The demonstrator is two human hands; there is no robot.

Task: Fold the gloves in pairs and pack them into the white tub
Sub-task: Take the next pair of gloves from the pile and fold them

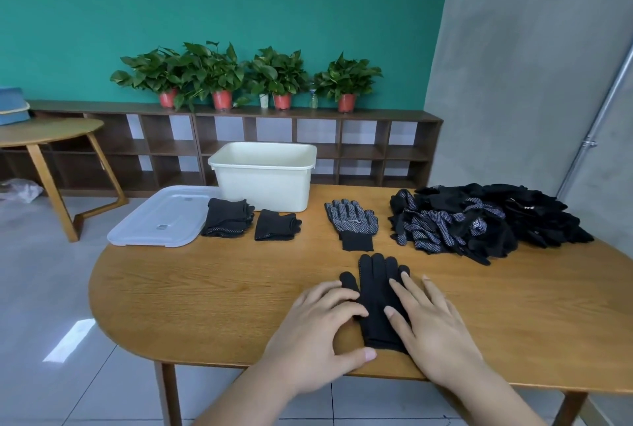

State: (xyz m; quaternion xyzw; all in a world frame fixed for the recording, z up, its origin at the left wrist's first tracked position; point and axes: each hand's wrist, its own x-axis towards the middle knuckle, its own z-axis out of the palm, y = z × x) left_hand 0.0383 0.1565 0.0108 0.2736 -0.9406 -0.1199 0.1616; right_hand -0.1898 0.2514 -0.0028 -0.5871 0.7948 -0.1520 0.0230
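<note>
Your left hand (322, 333) and right hand (438, 333) press the black glove (375, 288) flat, fingers (421, 299) spread, near the surface's (205, 305) front edge. Its cuff may slide off that edge, or uneven pressure may skew the fold.

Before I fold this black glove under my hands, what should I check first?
1. Is the black glove flat on the table: ok.
2. Do the left hand and right hand both rest on it: ok.
3. Is the dotted glove paired with it: not ok, it lies apart, farther back.
4. Is the white tub open: ok, the lid lies beside it.
5. Is there room inside the tub: cannot tell, its floor is hidden.
</note>
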